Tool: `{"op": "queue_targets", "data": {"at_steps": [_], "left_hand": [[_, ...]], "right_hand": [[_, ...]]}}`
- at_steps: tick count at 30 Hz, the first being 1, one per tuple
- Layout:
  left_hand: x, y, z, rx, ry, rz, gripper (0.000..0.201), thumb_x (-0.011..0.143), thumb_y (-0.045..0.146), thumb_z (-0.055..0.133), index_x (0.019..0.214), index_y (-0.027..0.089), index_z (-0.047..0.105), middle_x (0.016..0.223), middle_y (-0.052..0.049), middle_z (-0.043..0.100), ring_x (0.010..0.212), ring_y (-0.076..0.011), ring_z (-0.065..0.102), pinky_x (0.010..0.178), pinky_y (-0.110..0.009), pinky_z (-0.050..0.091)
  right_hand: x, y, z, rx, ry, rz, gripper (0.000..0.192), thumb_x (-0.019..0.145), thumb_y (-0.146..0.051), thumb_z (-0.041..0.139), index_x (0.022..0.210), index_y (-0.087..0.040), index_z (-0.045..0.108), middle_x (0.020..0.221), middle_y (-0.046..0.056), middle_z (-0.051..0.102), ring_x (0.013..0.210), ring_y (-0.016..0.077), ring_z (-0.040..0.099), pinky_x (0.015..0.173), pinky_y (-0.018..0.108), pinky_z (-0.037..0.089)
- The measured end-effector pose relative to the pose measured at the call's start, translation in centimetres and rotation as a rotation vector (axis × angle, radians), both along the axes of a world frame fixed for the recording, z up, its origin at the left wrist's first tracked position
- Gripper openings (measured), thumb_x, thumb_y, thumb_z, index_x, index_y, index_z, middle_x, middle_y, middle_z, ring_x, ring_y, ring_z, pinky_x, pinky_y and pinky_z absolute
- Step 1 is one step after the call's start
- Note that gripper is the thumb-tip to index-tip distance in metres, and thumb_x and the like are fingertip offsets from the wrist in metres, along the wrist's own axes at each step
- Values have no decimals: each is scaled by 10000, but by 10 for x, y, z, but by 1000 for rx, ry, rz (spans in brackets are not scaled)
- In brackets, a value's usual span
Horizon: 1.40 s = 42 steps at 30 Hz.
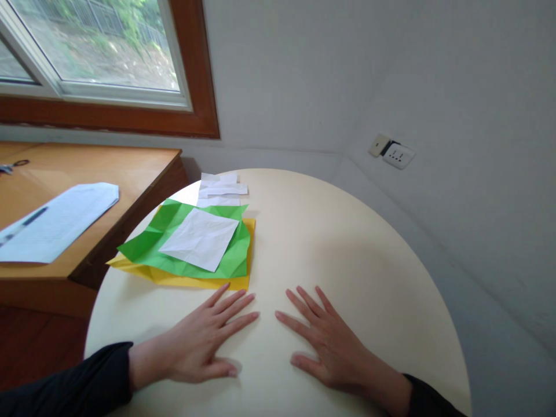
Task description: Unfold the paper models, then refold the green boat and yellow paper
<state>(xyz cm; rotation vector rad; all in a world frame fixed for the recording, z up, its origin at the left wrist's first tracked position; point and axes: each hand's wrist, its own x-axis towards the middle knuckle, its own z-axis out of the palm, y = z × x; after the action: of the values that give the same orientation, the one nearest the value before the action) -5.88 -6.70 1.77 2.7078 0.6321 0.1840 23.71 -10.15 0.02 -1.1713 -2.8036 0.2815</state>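
Observation:
My left hand lies flat on the round cream table, palm down with fingers spread and nothing in it. One fingertip reaches the front edge of a yellow sheet of paper; whether it touches is hard to tell. Over the yellow sheet lies a creased green sheet, and on top of that a creased white square of paper. My right hand also rests palm down, fingers spread, on bare tabletop to the right, apart from the papers.
Behind the coloured sheets are several white paper pieces. At left a wooden desk carries printed papers, a pen and what looks like scissors. A window and a wall socket are beyond.

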Motion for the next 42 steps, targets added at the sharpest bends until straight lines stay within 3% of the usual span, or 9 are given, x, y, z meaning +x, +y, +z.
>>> {"op": "queue_targets", "data": {"at_steps": [26, 35, 42], "left_hand": [[-1, 0, -4, 11, 65, 7, 755, 834, 566, 459, 1453, 273, 140, 1507, -95, 193, 1360, -322, 224, 1095, -547, 144], [-2, 0, -1, 25, 64, 1, 751, 828, 561, 476, 1445, 241, 192, 1494, -124, 215, 1356, -327, 227, 1084, -560, 167], [-11, -5, 6, 179, 17, 15, 527, 895, 326, 465, 1394, 232, 322, 1453, -109, 335, 1337, -254, 306, 1081, -449, 293]], "right_hand": [[-1, 1, 1, -49, -14, -14, 644, 852, -515, 473, 1420, -362, 212, 1520, 72, 174, 1380, 321, 168, 1079, 601, 111], [0, 1, -1, -59, -24, -8, 642, 857, -520, 458, 1423, -355, 203, 1518, 91, 165, 1376, 345, 168, 1062, 623, 137], [3, 3, -4, -88, -11, 22, 614, 885, -515, 401, 1429, -371, 153, 1523, 77, 135, 1383, 349, 119, 1053, 653, 90]]}}
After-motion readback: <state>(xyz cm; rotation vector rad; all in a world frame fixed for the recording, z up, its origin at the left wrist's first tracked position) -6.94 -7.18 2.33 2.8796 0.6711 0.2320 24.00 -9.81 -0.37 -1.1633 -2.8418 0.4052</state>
